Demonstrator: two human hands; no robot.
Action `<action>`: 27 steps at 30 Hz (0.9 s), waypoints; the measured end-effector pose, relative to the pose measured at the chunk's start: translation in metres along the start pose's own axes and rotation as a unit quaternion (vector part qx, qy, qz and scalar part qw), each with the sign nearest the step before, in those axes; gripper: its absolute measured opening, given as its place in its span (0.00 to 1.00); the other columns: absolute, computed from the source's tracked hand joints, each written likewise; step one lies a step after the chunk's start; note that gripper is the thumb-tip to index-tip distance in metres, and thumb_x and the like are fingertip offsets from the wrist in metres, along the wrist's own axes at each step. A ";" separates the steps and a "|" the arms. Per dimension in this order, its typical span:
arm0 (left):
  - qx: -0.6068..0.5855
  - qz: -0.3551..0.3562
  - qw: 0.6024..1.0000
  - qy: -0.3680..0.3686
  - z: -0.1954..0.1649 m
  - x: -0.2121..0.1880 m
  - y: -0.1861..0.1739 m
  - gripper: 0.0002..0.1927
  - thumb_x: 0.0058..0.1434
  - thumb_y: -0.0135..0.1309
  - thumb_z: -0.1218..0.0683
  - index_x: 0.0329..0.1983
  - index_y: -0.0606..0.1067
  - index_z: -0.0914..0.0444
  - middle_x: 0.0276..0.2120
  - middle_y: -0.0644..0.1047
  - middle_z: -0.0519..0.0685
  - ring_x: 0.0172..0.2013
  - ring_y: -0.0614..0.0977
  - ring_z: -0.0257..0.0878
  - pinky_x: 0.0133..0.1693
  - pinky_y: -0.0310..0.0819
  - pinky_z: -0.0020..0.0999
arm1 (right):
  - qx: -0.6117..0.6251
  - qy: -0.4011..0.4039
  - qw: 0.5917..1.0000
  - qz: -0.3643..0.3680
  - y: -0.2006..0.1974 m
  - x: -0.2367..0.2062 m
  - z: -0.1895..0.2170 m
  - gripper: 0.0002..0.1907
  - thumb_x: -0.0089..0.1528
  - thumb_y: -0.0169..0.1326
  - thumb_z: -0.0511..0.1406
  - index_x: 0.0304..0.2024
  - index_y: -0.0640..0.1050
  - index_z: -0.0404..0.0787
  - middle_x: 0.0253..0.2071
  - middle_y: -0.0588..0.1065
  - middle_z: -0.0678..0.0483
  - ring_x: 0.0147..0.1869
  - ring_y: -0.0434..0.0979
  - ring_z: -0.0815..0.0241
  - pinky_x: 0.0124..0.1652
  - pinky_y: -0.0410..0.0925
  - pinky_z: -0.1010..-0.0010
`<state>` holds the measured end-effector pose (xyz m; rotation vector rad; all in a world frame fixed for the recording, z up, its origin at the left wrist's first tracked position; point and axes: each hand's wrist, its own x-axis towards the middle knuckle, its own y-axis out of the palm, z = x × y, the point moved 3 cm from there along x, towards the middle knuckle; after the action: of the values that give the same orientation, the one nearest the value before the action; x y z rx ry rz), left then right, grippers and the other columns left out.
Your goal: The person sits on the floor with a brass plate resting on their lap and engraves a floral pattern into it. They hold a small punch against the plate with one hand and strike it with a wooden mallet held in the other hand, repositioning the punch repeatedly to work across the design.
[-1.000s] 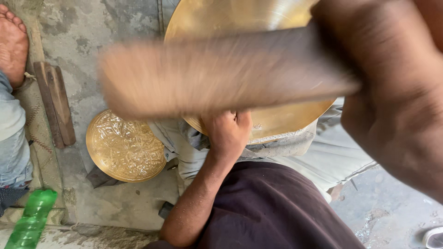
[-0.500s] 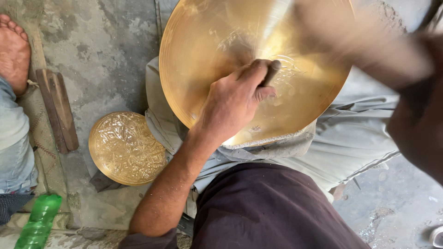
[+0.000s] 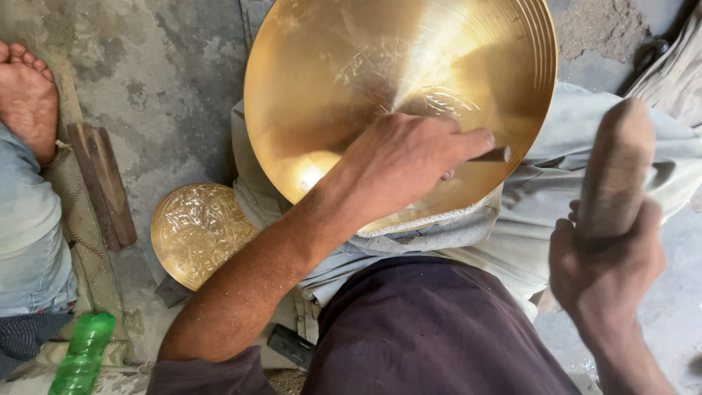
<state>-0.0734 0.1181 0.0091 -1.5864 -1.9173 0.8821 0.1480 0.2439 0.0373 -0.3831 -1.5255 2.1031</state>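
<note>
A large round brass plate [image 3: 329, 80] rests tilted on my lap over grey cloth, with fine engraved lines near its middle. My left hand [image 3: 402, 161] lies on the plate, shut on a small metal chisel [image 3: 493, 154] whose tip points right. My right hand [image 3: 607, 263] is at the right, shut on a thick wooden mallet [image 3: 618, 164] held upright beside the plate's rim.
A smaller engraved brass plate [image 3: 197, 230] lies on the concrete floor at the left. Wooden sticks [image 3: 102, 183] lie beside it. Another person's bare foot [image 3: 25, 95] and jeans leg are at far left. A green plastic bottle [image 3: 80, 355] is at bottom left.
The wooden mallet, blurred across the view a second ago, has swung down and right to beside the plate. My left hand has slid right across the plate with the chisel.
</note>
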 end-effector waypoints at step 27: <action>-0.250 -0.392 0.861 -0.208 -0.030 -0.122 -0.065 0.11 0.73 0.60 0.58 0.48 0.71 0.68 0.45 0.78 0.50 0.45 0.87 0.35 0.40 0.85 0.25 | -0.434 -0.228 0.871 0.032 -0.037 0.029 0.048 0.37 0.75 0.49 0.39 0.82 0.54 0.75 0.43 0.71 0.54 0.44 0.69 0.54 0.48 0.62 0.55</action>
<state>-0.0702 -0.0042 0.0808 -0.6716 -2.9444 0.3858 0.1083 0.2310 0.0901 -0.2325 -2.7465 1.4733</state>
